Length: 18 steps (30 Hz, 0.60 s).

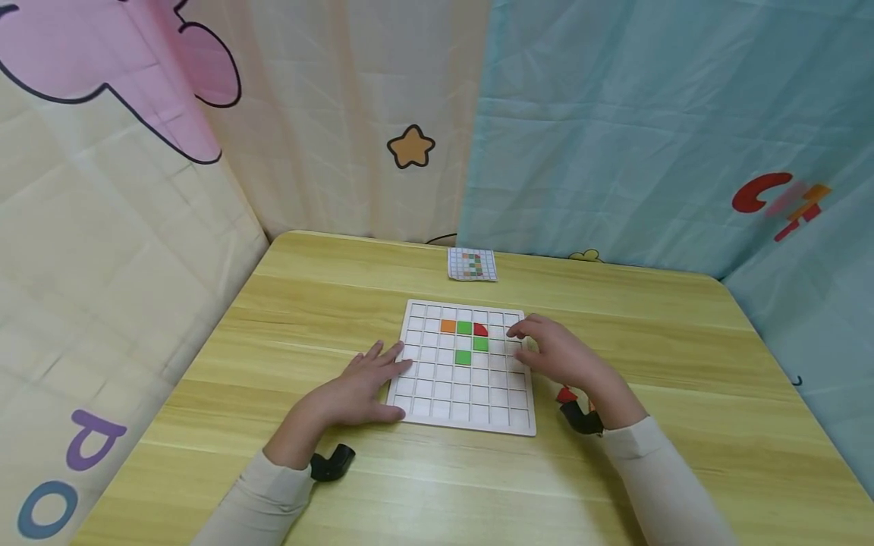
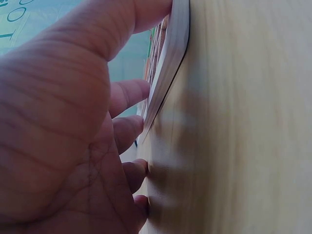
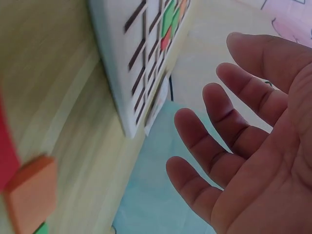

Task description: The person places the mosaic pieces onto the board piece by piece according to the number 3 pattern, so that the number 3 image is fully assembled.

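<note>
Cartoon-printed curtains hanging close around a wood-grain table show a curtained-off nook.

table: yellow wood grain, rounded far corners | left, rear-left: cream fabric, printed pink figure, orange star | rear-right, right: light-blue fabric | light: soft sheen on table
</note>
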{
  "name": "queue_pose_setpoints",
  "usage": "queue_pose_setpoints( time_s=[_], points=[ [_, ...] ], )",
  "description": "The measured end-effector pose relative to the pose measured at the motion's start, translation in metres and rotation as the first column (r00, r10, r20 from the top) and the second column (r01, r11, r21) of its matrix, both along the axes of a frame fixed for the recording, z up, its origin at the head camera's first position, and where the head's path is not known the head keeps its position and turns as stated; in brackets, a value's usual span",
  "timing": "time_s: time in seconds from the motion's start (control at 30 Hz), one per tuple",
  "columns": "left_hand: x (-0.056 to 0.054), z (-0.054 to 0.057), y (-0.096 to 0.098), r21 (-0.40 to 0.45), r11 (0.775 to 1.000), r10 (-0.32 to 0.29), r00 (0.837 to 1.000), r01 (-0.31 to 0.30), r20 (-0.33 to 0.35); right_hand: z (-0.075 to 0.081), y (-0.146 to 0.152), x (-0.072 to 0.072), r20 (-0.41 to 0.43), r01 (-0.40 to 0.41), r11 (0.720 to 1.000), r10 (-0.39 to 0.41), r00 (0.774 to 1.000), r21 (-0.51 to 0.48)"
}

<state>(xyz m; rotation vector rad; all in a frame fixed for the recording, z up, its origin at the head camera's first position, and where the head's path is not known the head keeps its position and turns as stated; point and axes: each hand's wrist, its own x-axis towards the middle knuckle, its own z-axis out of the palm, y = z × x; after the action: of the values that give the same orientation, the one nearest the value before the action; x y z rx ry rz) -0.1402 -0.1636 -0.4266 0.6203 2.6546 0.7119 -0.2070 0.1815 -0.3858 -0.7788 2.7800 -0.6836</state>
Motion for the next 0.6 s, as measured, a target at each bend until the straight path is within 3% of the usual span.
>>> queue_pose_setpoints(
  time_s=[0.6],
  points=[
    [0.000,-0.003,-0.001,-0.002,1.000,0.001,1.000,-0.001,0.005,-0.013,0.059,0.016,-0.035,0.025,1.000,-0.025,0.999,-0.013]
  ],
)
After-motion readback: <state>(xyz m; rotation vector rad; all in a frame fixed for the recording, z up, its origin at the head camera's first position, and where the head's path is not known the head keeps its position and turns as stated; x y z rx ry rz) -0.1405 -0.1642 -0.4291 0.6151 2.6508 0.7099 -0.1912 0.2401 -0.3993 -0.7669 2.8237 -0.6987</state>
